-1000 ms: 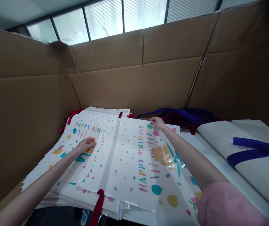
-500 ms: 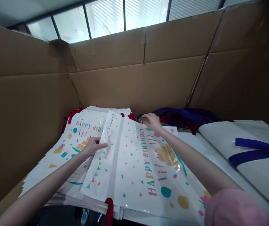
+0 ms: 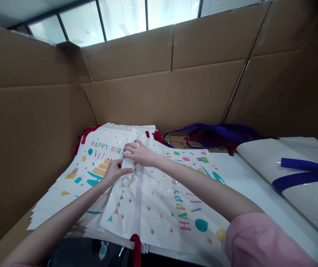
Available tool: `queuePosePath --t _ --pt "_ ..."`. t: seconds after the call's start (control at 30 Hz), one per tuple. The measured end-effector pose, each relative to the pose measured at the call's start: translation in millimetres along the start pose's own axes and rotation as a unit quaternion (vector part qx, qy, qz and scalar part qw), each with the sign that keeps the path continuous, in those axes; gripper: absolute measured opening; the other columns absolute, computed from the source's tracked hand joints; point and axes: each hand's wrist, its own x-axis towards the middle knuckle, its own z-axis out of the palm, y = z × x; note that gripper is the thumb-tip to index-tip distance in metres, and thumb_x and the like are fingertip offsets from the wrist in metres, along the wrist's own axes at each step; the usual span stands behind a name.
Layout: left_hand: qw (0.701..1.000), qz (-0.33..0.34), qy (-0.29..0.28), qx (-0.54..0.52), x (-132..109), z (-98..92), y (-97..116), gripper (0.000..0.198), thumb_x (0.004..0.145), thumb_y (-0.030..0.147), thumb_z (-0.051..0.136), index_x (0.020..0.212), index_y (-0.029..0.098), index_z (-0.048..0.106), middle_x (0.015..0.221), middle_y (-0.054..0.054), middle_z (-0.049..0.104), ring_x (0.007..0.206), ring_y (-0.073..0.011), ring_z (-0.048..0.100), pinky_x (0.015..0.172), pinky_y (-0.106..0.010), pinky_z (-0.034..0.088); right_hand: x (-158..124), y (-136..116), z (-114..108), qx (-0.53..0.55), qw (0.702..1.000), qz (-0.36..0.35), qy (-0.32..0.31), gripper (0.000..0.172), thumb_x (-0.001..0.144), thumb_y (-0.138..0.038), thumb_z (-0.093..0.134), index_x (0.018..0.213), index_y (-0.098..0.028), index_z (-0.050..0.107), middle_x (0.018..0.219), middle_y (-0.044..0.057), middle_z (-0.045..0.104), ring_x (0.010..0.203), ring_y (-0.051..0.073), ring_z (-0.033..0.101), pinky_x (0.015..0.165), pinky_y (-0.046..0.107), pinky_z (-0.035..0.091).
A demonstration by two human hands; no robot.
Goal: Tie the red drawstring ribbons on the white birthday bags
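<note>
A white plastic gift bag (image 3: 159, 218) with a "HAPPY BIRTHDAY" print, stars and bunting lies sideways on top of a fanned stack of similar bags (image 3: 72, 196). My left hand (image 3: 116, 171) pinches the left edge of the top bag between thumb and fingers. Just above and right of it, my right hand (image 3: 141, 152) has its fingers bent over the same edge, where the plastic is creased; its thumb is hidden. A red ribbon (image 3: 136, 244) hangs from the bag's near edge.
Brown cardboard walls (image 3: 136, 96) enclose the left and back. Purple straps (image 3: 217, 133) lie behind on a wire rack. At right rests a folded white sheet-like bag (image 3: 287, 152) with a purple strap (image 3: 303, 165). Dark equipment (image 3: 75, 252) shows below the stack.
My right hand has come left from the bag's far right corner to beside my left hand. The bag's left edge is now more creased. My left hand has kept its pinch.
</note>
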Motion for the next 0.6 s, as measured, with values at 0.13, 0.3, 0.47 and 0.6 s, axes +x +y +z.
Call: queuePosePath --t 0.13,0.3,0.47,0.6 --pt "1.0 0.006 -0.007 -0.012 1.8 0.7 -2.6 0.041 0.054 0.048 0.076 0.067 0.015 0.055 0.059 0.004 0.044 0.057 -0.0115 0.039 0.051 -0.023 0.028 6.3 -2.7 5.7 -0.012 0.999 -0.03 0.007 0.031 0.076 -0.002 0.049 0.102 -0.02 0.052 0.111 0.007 0.057 0.115 0.021 0.041 0.095 0.043 0.019" --pt "0.999 0.011 0.018 -0.029 0.9 1.7 -2.7 0.053 0.061 0.046 0.073 0.055 0.019 0.028 0.055 0.007 0.025 0.052 -0.0073 0.025 0.048 -0.021 0.021 8.6 0.0 11.8 -0.033 0.996 -0.037 0.071 0.022 0.082 -0.002 0.039 0.087 -0.018 0.053 0.093 0.004 0.061 0.099 0.018 0.048 0.096 0.04 0.021" --pt "0.994 -0.034 0.01 -0.102 -6.1 2.4 -3.8 0.049 0.077 0.059 0.051 0.058 0.02 0.03 0.055 0.006 0.028 0.05 -0.0084 0.027 0.046 -0.022 0.022 4.3 6.1 15.3 -0.036 0.992 -0.051 0.108 0.024 0.085 -0.002 0.037 0.079 -0.018 0.055 0.089 0.005 0.062 0.096 0.017 0.05 0.094 0.036 0.025" --pt "0.999 0.016 0.026 -0.009 -10.6 -2.9 -7.4 0.035 0.082 0.049 0.05 0.067 0.019 0.043 0.064 0.003 0.045 0.056 -0.0119 0.042 0.051 -0.023 0.035 0.5 7.1 13.2 -0.019 0.995 -0.029 0.089 0.024 0.083 -0.002 0.04 0.08 -0.018 0.057 0.078 0.004 0.061 0.084 0.017 0.049 0.09 0.036 0.028"
